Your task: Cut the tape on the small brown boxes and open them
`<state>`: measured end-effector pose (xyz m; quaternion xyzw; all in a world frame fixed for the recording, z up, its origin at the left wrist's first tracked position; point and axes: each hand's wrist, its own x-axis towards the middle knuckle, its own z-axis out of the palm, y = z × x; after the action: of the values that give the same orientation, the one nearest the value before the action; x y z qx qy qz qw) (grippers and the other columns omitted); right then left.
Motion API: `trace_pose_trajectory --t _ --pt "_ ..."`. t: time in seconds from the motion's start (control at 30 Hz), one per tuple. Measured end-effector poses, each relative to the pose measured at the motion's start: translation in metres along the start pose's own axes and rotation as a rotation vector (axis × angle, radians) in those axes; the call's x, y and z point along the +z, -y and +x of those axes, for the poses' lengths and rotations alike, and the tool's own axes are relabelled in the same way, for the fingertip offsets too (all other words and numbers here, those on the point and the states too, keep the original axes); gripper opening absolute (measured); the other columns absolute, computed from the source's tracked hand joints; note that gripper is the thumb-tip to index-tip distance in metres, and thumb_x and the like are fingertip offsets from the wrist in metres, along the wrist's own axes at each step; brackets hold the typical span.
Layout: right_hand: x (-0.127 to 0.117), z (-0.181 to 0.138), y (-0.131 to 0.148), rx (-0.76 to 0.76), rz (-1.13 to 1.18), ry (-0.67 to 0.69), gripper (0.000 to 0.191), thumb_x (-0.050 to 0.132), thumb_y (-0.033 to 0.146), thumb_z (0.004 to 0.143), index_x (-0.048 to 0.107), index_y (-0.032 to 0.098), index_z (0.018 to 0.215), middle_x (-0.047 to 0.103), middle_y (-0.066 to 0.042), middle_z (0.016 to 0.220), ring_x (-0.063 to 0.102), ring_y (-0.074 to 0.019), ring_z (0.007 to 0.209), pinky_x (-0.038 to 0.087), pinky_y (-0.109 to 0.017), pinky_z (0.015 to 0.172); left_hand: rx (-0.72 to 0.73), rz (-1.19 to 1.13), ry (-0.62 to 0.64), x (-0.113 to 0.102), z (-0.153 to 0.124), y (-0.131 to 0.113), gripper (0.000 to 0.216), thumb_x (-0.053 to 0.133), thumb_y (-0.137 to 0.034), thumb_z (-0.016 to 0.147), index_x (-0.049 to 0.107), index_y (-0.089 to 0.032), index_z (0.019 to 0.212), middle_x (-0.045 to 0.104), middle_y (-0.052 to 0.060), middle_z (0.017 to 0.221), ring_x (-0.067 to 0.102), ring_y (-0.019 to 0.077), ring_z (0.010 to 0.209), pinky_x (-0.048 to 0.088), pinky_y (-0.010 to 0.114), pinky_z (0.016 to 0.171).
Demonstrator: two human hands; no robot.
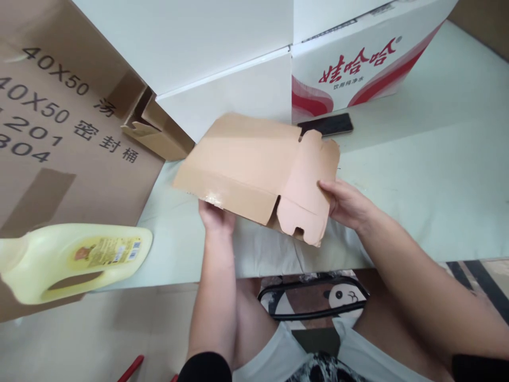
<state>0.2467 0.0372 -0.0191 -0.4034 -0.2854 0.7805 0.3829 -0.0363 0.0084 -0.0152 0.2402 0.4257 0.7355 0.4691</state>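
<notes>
A flattened brown cardboard box (246, 159) with notched end flaps is held tilted above the pale green table (417, 175). My left hand (217, 217) grips its near lower edge from underneath, fingers hidden behind the board. My right hand (345, 204) holds the folded end flap at the right, thumb on top. A black phone (326, 124) lies on the table just behind the box.
A pale yellow plastic jug (75, 260) lies on its side at the left. A large brown carton with printed numbers (67, 122) stands at the left, a small open brown box (155, 127) beside it. White cartons (358, 58) with red print fill the back. A panda-patterned stool (314, 297) sits below.
</notes>
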Motion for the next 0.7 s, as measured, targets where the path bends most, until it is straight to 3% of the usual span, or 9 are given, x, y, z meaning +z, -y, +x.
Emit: trace_pose_trajectory --t 0.1,0.2,0.33,0.43,0.57,0.7 --pt "0.002 0.001 -0.005 -0.021 -0.034 -0.049 0.037 0.085 0.035 0.071 0.07 0.023 0.102 0.08 -0.007 0.102 0.076 -0.0209 0.088 0.062 -0.032 0.072 0.001 0.011 0.059 0.007 -0.009 -0.004 0.071 0.053 -0.085 0.081 0.074 -0.025 0.111 0.077 0.01 0.12 0.062 0.032 0.134 0.053 0.039 0.11" --pt "0.004 0.003 -0.011 -0.044 -0.105 -0.058 0.044 0.087 0.042 0.067 0.068 0.021 0.101 0.079 -0.007 0.101 0.074 -0.0196 0.081 0.06 -0.029 0.064 0.043 0.066 0.085 0.009 -0.014 -0.004 0.074 0.061 -0.088 0.072 0.074 -0.026 0.111 0.077 0.01 0.122 0.062 0.0346 0.133 0.053 0.042 0.11" --pt "0.005 0.004 -0.014 -0.182 -0.309 -0.125 0.047 0.086 0.052 0.065 0.065 0.019 0.092 0.072 -0.003 0.081 0.062 -0.0144 0.061 0.049 -0.026 0.05 0.006 0.073 0.025 0.004 -0.011 0.001 0.06 0.084 -0.067 0.065 0.075 -0.022 0.103 0.078 0.009 0.116 0.066 0.0342 0.128 0.053 0.044 0.11" --pt "0.005 0.005 -0.014 -0.275 -0.454 -0.194 0.049 0.083 0.058 0.067 0.062 0.019 0.086 0.065 -0.001 0.07 0.053 -0.0124 0.054 0.044 -0.027 0.046 -0.063 0.053 -0.047 0.001 -0.006 0.006 0.049 0.089 -0.051 0.067 0.074 -0.02 0.102 0.078 0.009 0.119 0.065 0.0312 0.13 0.054 0.042 0.109" --pt "0.006 0.005 -0.015 -0.288 -0.444 -0.163 0.054 0.083 0.063 0.065 0.063 0.019 0.089 0.067 -0.003 0.074 0.056 -0.0141 0.059 0.047 -0.029 0.051 -0.008 0.032 -0.162 0.001 -0.001 0.009 0.039 0.087 -0.036 0.074 0.072 -0.021 0.107 0.075 0.007 0.129 0.064 0.0278 0.133 0.056 0.038 0.108" --pt "0.003 0.004 -0.017 -0.25 -0.327 -0.059 0.059 0.083 0.068 0.065 0.068 0.019 0.095 0.075 -0.008 0.092 0.067 -0.0191 0.074 0.053 -0.031 0.061 -0.039 0.031 -0.203 0.003 0.001 0.006 0.029 0.078 -0.034 0.084 0.072 -0.02 0.108 0.076 0.008 0.126 0.065 0.0271 0.132 0.055 0.04 0.11"
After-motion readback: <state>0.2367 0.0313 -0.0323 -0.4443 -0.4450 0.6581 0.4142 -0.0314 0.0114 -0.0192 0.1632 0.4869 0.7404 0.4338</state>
